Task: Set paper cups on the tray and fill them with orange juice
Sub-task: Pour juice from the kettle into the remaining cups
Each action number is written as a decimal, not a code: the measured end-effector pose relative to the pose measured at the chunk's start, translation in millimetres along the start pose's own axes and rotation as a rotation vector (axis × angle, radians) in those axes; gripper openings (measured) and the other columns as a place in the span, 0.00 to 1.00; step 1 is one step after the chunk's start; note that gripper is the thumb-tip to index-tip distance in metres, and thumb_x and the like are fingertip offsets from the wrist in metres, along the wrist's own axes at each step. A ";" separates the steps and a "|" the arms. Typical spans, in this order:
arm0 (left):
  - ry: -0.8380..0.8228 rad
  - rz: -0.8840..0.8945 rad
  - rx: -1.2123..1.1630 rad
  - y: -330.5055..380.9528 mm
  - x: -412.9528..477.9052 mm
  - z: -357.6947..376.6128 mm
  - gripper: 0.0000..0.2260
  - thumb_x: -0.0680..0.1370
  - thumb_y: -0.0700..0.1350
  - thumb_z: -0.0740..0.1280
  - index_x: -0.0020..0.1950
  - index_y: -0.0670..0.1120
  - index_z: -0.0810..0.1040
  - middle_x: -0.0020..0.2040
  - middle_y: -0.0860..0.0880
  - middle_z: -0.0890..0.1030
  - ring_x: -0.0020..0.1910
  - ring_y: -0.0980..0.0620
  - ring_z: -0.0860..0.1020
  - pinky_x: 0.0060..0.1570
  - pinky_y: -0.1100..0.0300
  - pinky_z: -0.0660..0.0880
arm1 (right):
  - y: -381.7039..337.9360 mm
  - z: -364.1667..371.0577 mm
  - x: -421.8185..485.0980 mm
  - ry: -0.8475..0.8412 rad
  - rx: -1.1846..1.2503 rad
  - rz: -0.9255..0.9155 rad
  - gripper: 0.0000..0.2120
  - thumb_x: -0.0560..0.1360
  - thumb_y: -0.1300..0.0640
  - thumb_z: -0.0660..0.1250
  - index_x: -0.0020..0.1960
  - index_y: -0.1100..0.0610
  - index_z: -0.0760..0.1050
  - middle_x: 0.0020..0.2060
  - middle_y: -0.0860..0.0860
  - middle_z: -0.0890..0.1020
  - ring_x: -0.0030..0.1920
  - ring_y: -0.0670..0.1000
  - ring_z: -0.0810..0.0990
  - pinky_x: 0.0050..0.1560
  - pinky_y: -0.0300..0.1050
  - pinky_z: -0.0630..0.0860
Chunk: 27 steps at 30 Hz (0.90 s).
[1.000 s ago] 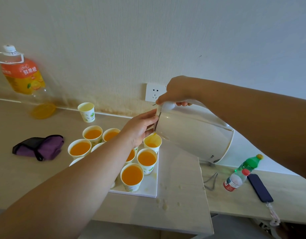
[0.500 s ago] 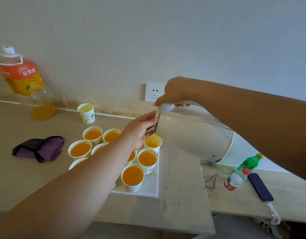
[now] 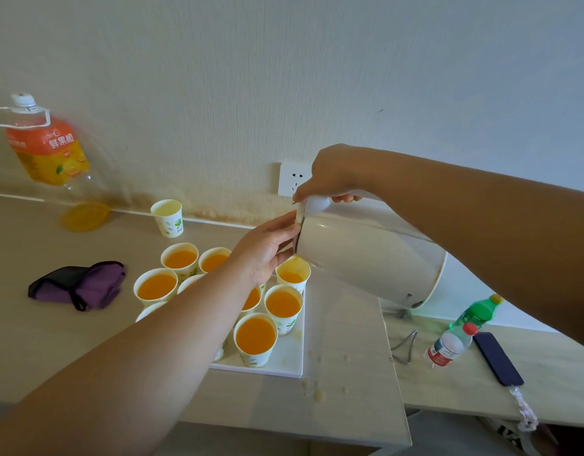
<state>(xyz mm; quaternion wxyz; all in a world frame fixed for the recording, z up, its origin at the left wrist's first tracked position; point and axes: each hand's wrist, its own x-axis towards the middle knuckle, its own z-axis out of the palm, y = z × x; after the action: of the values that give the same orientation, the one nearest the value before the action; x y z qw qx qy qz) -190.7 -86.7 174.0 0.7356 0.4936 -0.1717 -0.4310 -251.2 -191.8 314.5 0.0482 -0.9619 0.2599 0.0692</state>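
Currently the right hand (image 3: 330, 174) is wrapped round the handle of a white kettle (image 3: 366, 258), tipping it so the mouth hangs just over a paper cup (image 3: 293, 273) directly below the grip, at the far right corner of the tray (image 3: 293, 360). A thin thread of orange juice runs into that cup, which looks roughly half full. The left hand (image 3: 264, 251) meets the kettle from the opposite side, with its fingers laid almost straight on the lid's edge and the thumb lower by the mouth. I cannot tell whether it pinches the lid or only steadies it.

The likeliest slip is a gush. The kettle's mouth is wide and the cup narrow, so a little more tilt would probably send juice over the rim. Drops (image 3: 317, 393) on the table, nearer the person than the grip, suggest the kettle dribbles. The cup is light and sits close to the tray's edge, so a nudge from the spout or thumb could tip it. The left forearm also crosses above several brimming cups (image 3: 256, 337), and lowering it might knock them over.
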 end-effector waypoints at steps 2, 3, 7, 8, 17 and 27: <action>0.001 -0.002 -0.008 0.6 -0.1 -0.3 0.12 0.78 0.37 0.64 0.59 0.48 0.79 0.53 0.47 0.83 0.54 0.48 0.79 0.58 0.52 0.76 | -1.0 -1.7 0.0 -0.002 -0.007 0.004 0.22 0.73 0.42 0.67 0.30 0.58 0.70 0.22 0.52 0.72 0.22 0.50 0.70 0.30 0.39 0.68; -0.001 -0.001 -0.011 0.8 -0.1 -0.3 0.12 0.78 0.37 0.64 0.58 0.48 0.80 0.52 0.47 0.83 0.53 0.49 0.80 0.57 0.53 0.76 | -1.5 -2.5 -0.1 -0.002 -0.011 0.005 0.22 0.73 0.42 0.67 0.30 0.58 0.70 0.22 0.52 0.72 0.22 0.50 0.70 0.31 0.39 0.68; -0.010 0.006 -0.013 1.1 -0.8 0.3 0.11 0.79 0.37 0.64 0.58 0.48 0.80 0.52 0.47 0.83 0.51 0.49 0.80 0.56 0.53 0.77 | -3.1 -4.2 -0.8 -0.004 -0.035 0.007 0.23 0.73 0.42 0.66 0.30 0.59 0.70 0.22 0.52 0.72 0.22 0.50 0.69 0.31 0.40 0.68; -0.008 0.007 -0.015 1.0 -1.0 0.2 0.11 0.79 0.37 0.64 0.58 0.48 0.80 0.52 0.47 0.83 0.52 0.49 0.80 0.56 0.53 0.77 | -3.7 -4.5 -0.8 -0.006 -0.039 0.008 0.23 0.73 0.42 0.66 0.30 0.59 0.70 0.22 0.52 0.72 0.22 0.50 0.69 0.31 0.40 0.68; -0.021 0.003 -0.052 -0.3 -3.2 0.8 0.10 0.78 0.37 0.64 0.56 0.48 0.80 0.49 0.48 0.84 0.49 0.52 0.81 0.51 0.56 0.78 | -8.2 -6.3 0.4 -0.026 -0.088 0.009 0.23 0.73 0.42 0.66 0.30 0.59 0.71 0.23 0.52 0.73 0.24 0.51 0.71 0.32 0.41 0.69; -0.017 0.008 -0.043 0.5 -2.9 -1.7 0.11 0.78 0.38 0.65 0.58 0.48 0.80 0.54 0.46 0.83 0.56 0.48 0.79 0.59 0.51 0.76 | -11.0 -9.2 1.2 -0.036 -0.081 0.014 0.22 0.72 0.42 0.67 0.30 0.59 0.71 0.24 0.52 0.73 0.25 0.52 0.71 0.32 0.41 0.69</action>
<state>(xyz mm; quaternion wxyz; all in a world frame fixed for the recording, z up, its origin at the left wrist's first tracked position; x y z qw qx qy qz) -191.0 -83.3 174.2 0.7461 0.4734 -0.1706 -0.4360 -243.6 -184.1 323.9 0.0132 -0.9598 0.2628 0.0974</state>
